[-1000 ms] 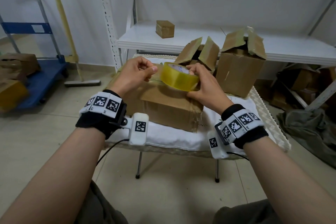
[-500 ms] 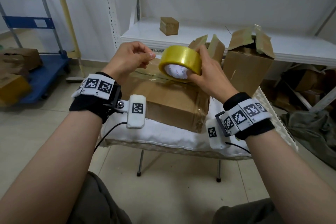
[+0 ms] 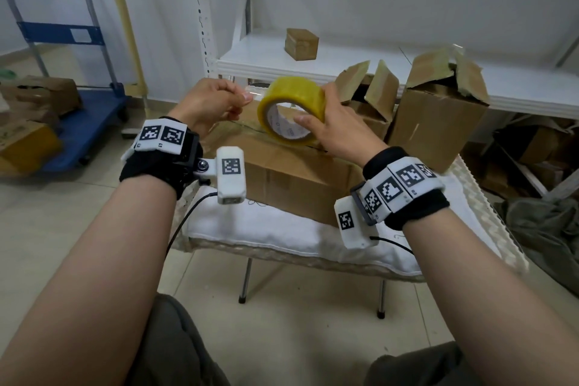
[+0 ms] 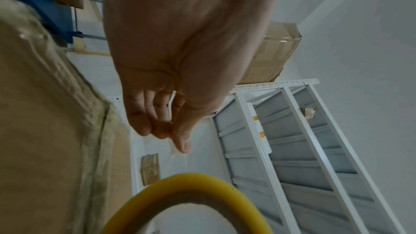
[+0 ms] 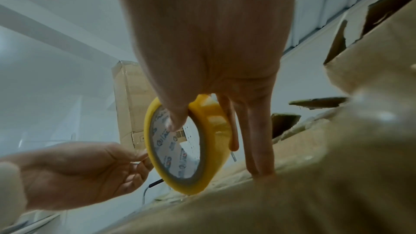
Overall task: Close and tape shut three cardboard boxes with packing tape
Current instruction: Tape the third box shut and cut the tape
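Note:
A closed cardboard box [image 3: 291, 175] lies on the white-padded stool [image 3: 282, 229] in front of me. Just above its top my right hand [image 3: 332, 131] grips a yellow roll of packing tape [image 3: 291, 110], thumb inside the core, fingers over the outer rim [image 5: 189, 141]. My left hand [image 3: 213, 103] pinches the clear free end of the tape [image 4: 178, 147] just left of the roll. Behind stand two boxes with raised flaps: a low one [image 3: 372, 94] and a taller one [image 3: 438, 113] at the right.
A white shelf [image 3: 344, 63] behind the stool carries a small sealed box [image 3: 301, 44]. A blue trolley [image 3: 78, 122] with cartons stands at the left. More boxes and a grey cloth [image 3: 545, 229] lie on the floor at the right.
The right hand has lifted the roll off the box top and tipped it on edge, its core now facing me. The left hand has risen with it and holds the tape end.

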The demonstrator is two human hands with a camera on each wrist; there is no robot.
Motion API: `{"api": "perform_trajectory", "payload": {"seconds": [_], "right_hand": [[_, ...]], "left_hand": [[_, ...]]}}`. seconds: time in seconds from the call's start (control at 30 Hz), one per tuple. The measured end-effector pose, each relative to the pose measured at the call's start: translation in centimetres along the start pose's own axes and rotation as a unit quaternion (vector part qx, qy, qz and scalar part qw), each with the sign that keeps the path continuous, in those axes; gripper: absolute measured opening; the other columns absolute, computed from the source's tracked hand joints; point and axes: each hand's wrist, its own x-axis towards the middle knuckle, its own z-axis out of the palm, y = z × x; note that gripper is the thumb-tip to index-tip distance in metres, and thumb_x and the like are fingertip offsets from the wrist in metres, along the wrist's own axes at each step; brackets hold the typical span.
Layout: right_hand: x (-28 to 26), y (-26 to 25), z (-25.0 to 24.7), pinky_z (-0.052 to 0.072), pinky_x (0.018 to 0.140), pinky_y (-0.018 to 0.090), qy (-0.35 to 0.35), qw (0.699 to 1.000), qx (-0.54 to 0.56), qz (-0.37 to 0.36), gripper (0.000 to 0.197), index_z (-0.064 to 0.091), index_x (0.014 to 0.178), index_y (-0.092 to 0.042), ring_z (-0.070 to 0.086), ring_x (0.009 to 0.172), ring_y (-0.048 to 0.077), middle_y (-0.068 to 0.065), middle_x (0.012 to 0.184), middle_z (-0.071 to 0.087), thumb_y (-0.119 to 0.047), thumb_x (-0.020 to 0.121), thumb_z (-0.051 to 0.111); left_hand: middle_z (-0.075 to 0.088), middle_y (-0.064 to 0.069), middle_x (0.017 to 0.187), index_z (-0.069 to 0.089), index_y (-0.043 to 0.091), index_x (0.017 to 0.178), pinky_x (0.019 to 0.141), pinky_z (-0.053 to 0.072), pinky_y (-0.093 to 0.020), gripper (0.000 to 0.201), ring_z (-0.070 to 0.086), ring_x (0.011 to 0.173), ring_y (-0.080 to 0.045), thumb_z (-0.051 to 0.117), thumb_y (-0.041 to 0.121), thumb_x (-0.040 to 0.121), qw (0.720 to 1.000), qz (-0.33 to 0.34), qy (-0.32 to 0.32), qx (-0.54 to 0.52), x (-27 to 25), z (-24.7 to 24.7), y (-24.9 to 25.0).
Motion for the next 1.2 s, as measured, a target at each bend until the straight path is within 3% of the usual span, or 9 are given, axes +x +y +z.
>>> {"api": "perform_trajectory", "payload": {"seconds": [0.17, 0.3, 0.53, 0.67, 0.77, 0.93, 1.03, 1.13, 1.2], "right_hand": [[0.8, 0.3, 1.2, 0.033, 0.076, 0.039, 0.010, 0.997, -0.078, 0.028, 0.047, 0.028, 0.142, -0.014, 0.058, 0.102, 0.041, 0.012, 0.105, 0.052, -0.029, 0.103, 0.049], [1.1, 0.5, 1.5, 0.033, 0.079, 0.039, 0.019, 0.997, -0.069, 0.033, 0.053, 0.026, 0.147, -0.012, 0.055, 0.103, 0.038, 0.014, 0.111, 0.056, -0.024, 0.101, 0.051], [1.1, 0.5, 1.7, 0.032, 0.078, 0.039, 0.030, 0.997, -0.060, 0.032, 0.041, 0.033, 0.134, -0.014, 0.049, 0.094, 0.033, 0.009, 0.106, 0.051, -0.020, 0.098, 0.053], [1.0, 0.3, 2.1, 0.033, 0.077, 0.039, 0.042, 0.996, -0.069, 0.024, 0.045, 0.034, 0.135, -0.016, 0.055, 0.104, 0.039, 0.014, 0.125, 0.054, -0.021, 0.097, 0.056], [1.0, 0.2, 2.3, 0.035, 0.075, 0.039, 0.040, 0.997, -0.058, 0.028, 0.050, 0.034, 0.139, -0.016, 0.055, 0.108, 0.037, 0.013, 0.132, 0.050, -0.028, 0.096, 0.058], [0.9, 0.7, 2.0, 0.047, 0.080, 0.041, 0.003, 0.999, 0.023, 0.041, 0.054, 0.042, 0.128, -0.014, 0.058, 0.104, 0.027, 0.007, 0.115, 0.058, -0.038, 0.090, 0.072], [1.0, 0.6, 1.6, 0.048, 0.086, 0.040, 0.021, 0.997, 0.066, 0.035, 0.052, 0.045, 0.131, -0.017, 0.058, 0.109, 0.027, 0.006, 0.117, 0.061, -0.037, 0.092, 0.072], [1.3, 0.4, 1.3, 0.043, 0.089, 0.036, 0.056, 0.993, 0.105, 0.025, 0.047, 0.045, 0.132, -0.020, 0.050, 0.119, 0.027, 0.002, 0.121, 0.055, -0.034, 0.095, 0.069], [1.5, 0.5, 1.3, 0.050, 0.093, 0.046, 0.069, 0.990, 0.122, 0.020, 0.046, 0.044, 0.132, -0.022, 0.050, 0.121, 0.029, 0.001, 0.120, 0.052, -0.036, 0.095, 0.068]], "left_hand": [[0.061, -0.002, 0.074, 0.064, 0.009, 0.076, 0.063, 0.052, -0.021, 0.017, 0.054, 0.066, -0.011, 0.066, 0.005, 0.092, 0.999, -0.053, 0.005, -0.003, 0.7, 0.0, -1.2], [0.062, -0.005, 0.078, 0.065, 0.008, 0.076, 0.064, 0.052, -0.021, 0.016, 0.055, 0.067, -0.012, 0.067, 0.003, 0.091, 0.998, -0.063, 0.027, -0.014, 1.4, 0.2, -1.3], [0.063, -0.007, 0.085, 0.066, 0.006, 0.082, 0.063, 0.053, -0.019, 0.010, 0.057, 0.069, -0.011, 0.068, 0.004, 0.091, 0.997, -0.053, 0.059, -0.007, 1.8, -0.5, -1.1], [0.066, -0.005, 0.090, 0.065, 0.010, 0.079, 0.072, 0.053, -0.023, 0.013, 0.059, 0.077, -0.013, 0.068, 0.007, 0.091, 0.992, -0.029, 0.119, -0.011, 2.1, -1.9, -1.1], [0.065, -0.005, 0.089, 0.065, 0.011, 0.079, 0.074, 0.053, -0.025, 0.014, 0.057, 0.077, -0.014, 0.067, 0.007, 0.092, 0.993, -0.039, 0.111, -0.001, 2.0, -2.7, -2.0], [0.056, -0.001, 0.077, 0.062, 0.012, 0.082, 0.060, 0.050, -0.017, 0.014, 0.050, 0.064, -0.009, 0.063, 0.009, 0.096, 0.994, -0.056, 0.097, -0.018, 1.8, -3.8, -3.3], [0.052, -0.002, 0.074, 0.061, 0.011, 0.084, 0.052, 0.048, -0.014, 0.013, 0.048, 0.059, -0.009, 0.062, 0.007, 0.096, 0.991, -0.058, 0.110, -0.049, 1.8, -4.4, -3.4], [0.056, -0.003, 0.074, 0.063, 0.010, 0.081, 0.054, 0.049, -0.014, 0.015, 0.051, 0.062, -0.010, 0.064, 0.004, 0.094, 0.990, -0.056, 0.123, -0.043, 1.8, -4.1, -3.6], [0.059, -0.003, 0.076, 0.064, 0.010, 0.080, 0.057, 0.050, -0.016, 0.016, 0.053, 0.064, -0.011, 0.063, 0.002, 0.093, 0.990, -0.057, 0.123, -0.024, 1.9, -3.7, -3.9]]}}
